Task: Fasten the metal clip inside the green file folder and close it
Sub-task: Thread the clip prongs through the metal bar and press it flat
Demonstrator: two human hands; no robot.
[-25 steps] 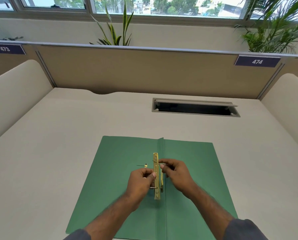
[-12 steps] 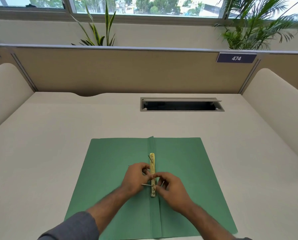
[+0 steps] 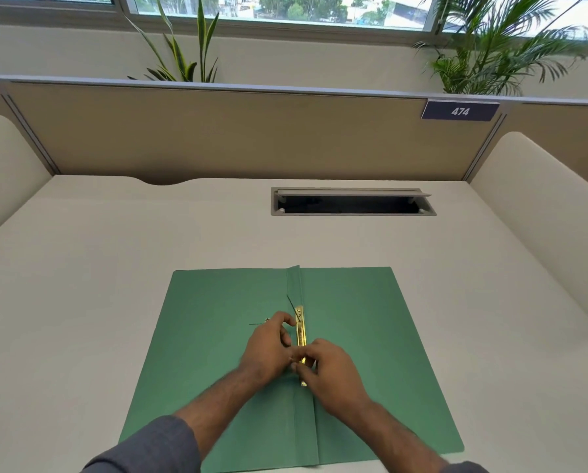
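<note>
A green file folder (image 3: 360, 329) lies open and flat on the desk in front of me. Along its centre fold runs a gold metal clip (image 3: 300, 327). One thin prong stands up near the clip's far end, and another thin metal piece sticks out to the left past my left hand. My left hand (image 3: 268, 349) rests against the clip's left side with fingers curled at it. My right hand (image 3: 330, 370) pinches the clip's near end, covering that part.
The cream desk (image 3: 97, 285) has an open cable slot (image 3: 352, 203) behind the folder. Padded side dividers (image 3: 538, 213) flank the desk, and a tan partition with a "474" label (image 3: 459, 111) closes the back.
My right hand slid from the clip's middle down to its near end. My left hand stayed at the clip's left side. The far end of the clip is now uncovered.
</note>
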